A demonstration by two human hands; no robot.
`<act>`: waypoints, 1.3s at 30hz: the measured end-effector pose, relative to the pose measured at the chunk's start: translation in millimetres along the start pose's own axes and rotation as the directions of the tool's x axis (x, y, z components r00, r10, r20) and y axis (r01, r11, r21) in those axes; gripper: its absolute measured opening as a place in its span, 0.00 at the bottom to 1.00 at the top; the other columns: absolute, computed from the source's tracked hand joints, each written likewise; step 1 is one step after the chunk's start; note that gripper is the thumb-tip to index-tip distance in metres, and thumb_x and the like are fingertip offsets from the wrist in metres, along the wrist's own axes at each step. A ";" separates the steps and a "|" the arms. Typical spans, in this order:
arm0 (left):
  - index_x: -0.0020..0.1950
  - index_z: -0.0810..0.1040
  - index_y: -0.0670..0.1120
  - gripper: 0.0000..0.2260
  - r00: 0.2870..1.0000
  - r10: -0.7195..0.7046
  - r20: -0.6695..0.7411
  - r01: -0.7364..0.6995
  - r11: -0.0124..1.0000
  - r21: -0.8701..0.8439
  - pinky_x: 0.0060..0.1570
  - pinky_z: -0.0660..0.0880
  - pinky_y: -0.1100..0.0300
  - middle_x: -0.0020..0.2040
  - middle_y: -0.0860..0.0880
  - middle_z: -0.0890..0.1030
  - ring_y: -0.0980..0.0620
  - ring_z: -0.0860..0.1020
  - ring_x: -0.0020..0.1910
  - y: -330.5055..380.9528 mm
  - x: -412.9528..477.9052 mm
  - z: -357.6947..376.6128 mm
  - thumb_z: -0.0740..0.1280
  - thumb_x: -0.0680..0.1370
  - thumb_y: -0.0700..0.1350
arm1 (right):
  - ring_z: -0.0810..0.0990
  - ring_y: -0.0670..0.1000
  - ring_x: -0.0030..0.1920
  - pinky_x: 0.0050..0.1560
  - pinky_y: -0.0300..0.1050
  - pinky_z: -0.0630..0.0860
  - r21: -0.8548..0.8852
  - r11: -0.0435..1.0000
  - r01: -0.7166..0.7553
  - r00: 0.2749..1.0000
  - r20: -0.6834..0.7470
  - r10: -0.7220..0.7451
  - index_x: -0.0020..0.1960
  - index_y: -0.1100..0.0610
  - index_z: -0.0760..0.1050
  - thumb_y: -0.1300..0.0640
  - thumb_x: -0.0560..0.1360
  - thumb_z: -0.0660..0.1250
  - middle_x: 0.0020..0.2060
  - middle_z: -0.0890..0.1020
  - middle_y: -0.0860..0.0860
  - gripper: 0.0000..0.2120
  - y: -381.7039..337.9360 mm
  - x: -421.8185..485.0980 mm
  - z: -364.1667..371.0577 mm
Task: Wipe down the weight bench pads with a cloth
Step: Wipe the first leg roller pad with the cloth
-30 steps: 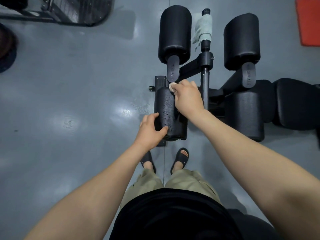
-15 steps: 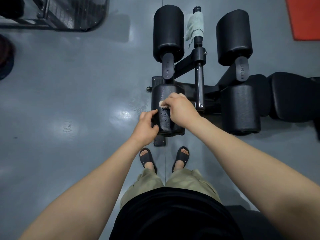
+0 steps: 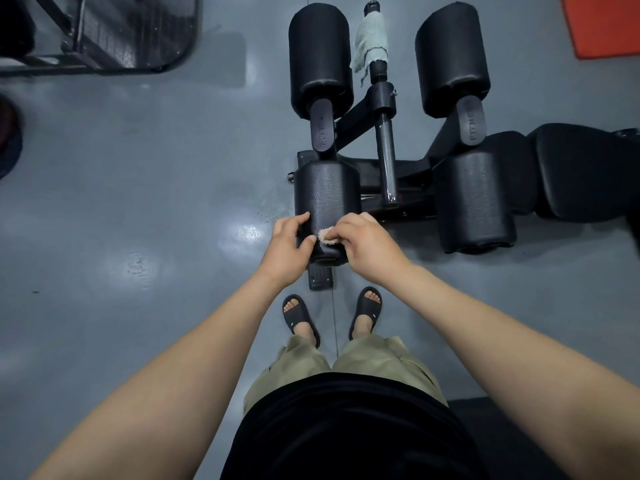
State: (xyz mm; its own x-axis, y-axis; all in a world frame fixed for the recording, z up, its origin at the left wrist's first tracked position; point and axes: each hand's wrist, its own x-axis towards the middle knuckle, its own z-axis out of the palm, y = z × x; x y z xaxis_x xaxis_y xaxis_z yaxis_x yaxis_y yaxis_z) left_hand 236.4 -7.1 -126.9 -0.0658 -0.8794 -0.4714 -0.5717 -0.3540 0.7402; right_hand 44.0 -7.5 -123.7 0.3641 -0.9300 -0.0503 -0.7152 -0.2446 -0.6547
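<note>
A black weight bench stands below me with several black roller pads. My right hand point(image 3: 369, 242) holds a small beige cloth point(image 3: 327, 234) pressed against the near end of the near-left roller pad point(image 3: 327, 195). My left hand point(image 3: 289, 247) grips the left side of that same pad, thumb on top. Another near roller pad point(image 3: 476, 199) sits to the right, and two far roller pads point(image 3: 320, 53) point(image 3: 452, 53) lie beyond. The bench seat pad point(image 3: 585, 171) extends off to the right.
A pale green rag point(image 3: 370, 39) hangs on the bench's centre post point(image 3: 386, 147). A black metal frame point(image 3: 114, 32) stands at the top left, and an orange mat point(image 3: 606, 26) lies at the top right. My feet in black slides point(image 3: 299, 315) stand on grey floor just below the pad.
My right hand has drawn the cloth along the near-left pad from its far end to its near end. My left hand has kept its grip on the pad's left side.
</note>
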 end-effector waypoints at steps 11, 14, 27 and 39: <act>0.75 0.68 0.45 0.23 0.997 0.066 -0.049 -0.062 0.995 0.078 0.70 0.68 0.58 0.66 0.52 0.64 0.56 0.71 0.62 -2.9 2.2 7.6 0.69 0.81 0.43 | 0.71 0.54 0.42 0.45 0.49 0.75 0.089 0.996 -0.018 1.000 -0.015 0.020 0.56 0.54 0.84 0.69 0.75 0.65 0.43 0.77 0.53 0.16 3.3 -30.2 6.7; 0.74 0.68 0.45 0.22 0.997 0.063 -0.051 -0.058 0.995 0.080 0.69 0.68 0.57 0.66 0.52 0.64 0.55 0.71 0.61 -1.7 3.7 7.9 0.69 0.81 0.43 | 0.70 0.53 0.43 0.45 0.46 0.73 0.111 0.994 -0.007 1.000 0.023 0.004 0.57 0.53 0.83 0.64 0.76 0.59 0.42 0.76 0.52 0.18 4.0 -40.1 5.2; 0.73 0.70 0.45 0.22 0.995 0.063 -0.078 -0.059 0.997 0.050 0.67 0.67 0.62 0.65 0.51 0.65 0.54 0.72 0.60 -1.7 2.1 12.1 0.70 0.80 0.42 | 0.71 0.54 0.55 0.60 0.51 0.70 0.103 0.985 -0.138 0.978 -0.144 0.152 0.54 0.54 0.78 0.64 0.75 0.62 0.51 0.81 0.45 0.12 -7.1 -37.1 -9.3; 0.73 0.71 0.49 0.21 0.999 0.035 -0.035 -0.034 0.999 0.018 0.70 0.68 0.57 0.64 0.53 0.64 0.51 0.72 0.64 -3.3 3.2 5.0 0.68 0.81 0.42 | 0.70 0.54 0.47 0.31 0.49 0.75 -0.251 0.964 0.091 0.992 0.107 -0.065 0.51 0.51 0.77 0.59 0.72 0.64 0.48 0.74 0.50 0.09 -3.7 -33.5 -2.5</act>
State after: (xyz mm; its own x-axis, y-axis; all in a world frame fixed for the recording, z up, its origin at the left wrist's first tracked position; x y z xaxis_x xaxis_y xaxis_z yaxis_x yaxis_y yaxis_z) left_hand 234.0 -7.2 -133.3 -0.0574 -0.9017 -0.4286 -0.5835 -0.3181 0.7473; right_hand 33.0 23.8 -117.7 0.4720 -0.8772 -0.0879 -0.8059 -0.3888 -0.4465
